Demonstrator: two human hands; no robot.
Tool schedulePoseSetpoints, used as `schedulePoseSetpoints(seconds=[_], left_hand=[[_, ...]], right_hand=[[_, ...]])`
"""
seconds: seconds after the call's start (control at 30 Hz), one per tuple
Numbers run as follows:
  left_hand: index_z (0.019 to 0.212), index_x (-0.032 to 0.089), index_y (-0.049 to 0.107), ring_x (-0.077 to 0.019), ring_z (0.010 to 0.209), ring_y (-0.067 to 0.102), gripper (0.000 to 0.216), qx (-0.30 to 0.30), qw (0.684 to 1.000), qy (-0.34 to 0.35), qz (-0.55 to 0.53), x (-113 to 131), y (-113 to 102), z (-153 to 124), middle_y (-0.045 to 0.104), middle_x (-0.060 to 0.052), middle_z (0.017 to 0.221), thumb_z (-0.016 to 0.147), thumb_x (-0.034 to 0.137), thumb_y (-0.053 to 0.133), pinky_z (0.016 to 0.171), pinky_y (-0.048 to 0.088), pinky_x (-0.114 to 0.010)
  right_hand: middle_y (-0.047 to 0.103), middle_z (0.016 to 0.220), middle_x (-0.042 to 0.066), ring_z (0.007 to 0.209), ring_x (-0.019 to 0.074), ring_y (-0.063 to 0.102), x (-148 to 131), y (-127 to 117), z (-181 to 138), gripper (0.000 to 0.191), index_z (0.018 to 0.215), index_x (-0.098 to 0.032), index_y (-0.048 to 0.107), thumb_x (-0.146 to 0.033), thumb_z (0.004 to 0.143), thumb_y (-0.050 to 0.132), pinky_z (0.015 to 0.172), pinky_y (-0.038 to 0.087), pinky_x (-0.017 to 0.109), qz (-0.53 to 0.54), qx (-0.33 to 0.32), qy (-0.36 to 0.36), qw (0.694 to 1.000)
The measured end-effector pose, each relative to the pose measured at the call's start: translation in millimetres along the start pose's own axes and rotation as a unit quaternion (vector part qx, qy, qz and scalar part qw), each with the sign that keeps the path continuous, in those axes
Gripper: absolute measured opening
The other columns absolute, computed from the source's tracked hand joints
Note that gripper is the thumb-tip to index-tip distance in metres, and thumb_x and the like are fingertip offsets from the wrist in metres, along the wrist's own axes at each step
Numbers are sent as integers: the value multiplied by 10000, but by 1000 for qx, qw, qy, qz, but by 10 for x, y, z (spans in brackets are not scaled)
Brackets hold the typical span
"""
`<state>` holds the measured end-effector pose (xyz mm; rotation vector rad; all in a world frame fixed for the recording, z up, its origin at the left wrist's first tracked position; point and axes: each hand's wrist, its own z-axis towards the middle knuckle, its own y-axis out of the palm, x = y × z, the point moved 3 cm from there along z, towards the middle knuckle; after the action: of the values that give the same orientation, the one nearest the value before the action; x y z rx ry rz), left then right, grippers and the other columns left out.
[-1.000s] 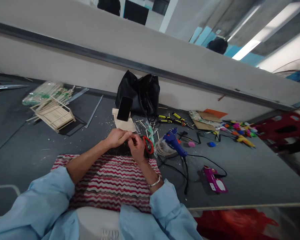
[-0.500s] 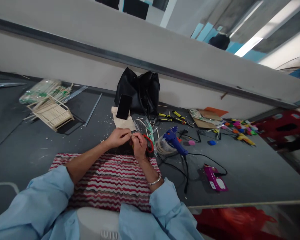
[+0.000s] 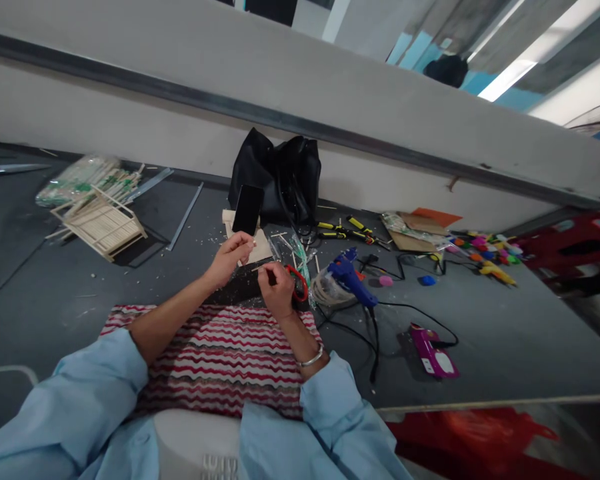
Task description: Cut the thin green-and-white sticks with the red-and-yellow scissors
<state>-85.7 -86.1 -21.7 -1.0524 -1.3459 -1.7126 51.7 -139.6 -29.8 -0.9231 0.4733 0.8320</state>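
My left hand [image 3: 231, 255] is raised a little above the grey floor, fingers pinched on a small pale stick piece near a black phone [image 3: 248, 209] that leans on a wooden stand. My right hand [image 3: 277, 289] is closed around red-handled scissors [image 3: 299, 283], with a thin wooden stick at its fingertips. Both hands hover just beyond a red-and-white striped cloth [image 3: 220, 353] over my lap.
A black bag [image 3: 280, 180] stands against the wall. A blue glue gun [image 3: 347, 277] with a black cable, a pink charger [image 3: 430, 350], yellow-handled pliers [image 3: 343, 233], cardboard and colourful clips lie right. A stick-built rack [image 3: 100, 227] and a stick packet sit left.
My left hand has lifted up and away to the left from my right hand. My right hand stays low with the scissors. The view shifted slightly.
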Motion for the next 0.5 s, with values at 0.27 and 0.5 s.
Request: schedulePoseSetpoints(seconds=[0.27,0.5], left_hand=[[827,164,600,-67,555,442,280,19,999,23,28,-26,-48,31,501,47,617,752,412,704,555,393,-196],[786,166,592,-49,467,318,235,57,998,-9,11,-108,-120,39,351,79,533,799,397,629,473,295,-187]], right_hand=[[637,775,30,733,134,570,20,-59,54,174,818,-179,623,-223,884,468,705,442,235,-196,-24,8,980],[650,1054,148,998,260,607,17,-241,147,264,1085,-147,589,-276,871,503,812,481,337,-430,-124,144,883]])
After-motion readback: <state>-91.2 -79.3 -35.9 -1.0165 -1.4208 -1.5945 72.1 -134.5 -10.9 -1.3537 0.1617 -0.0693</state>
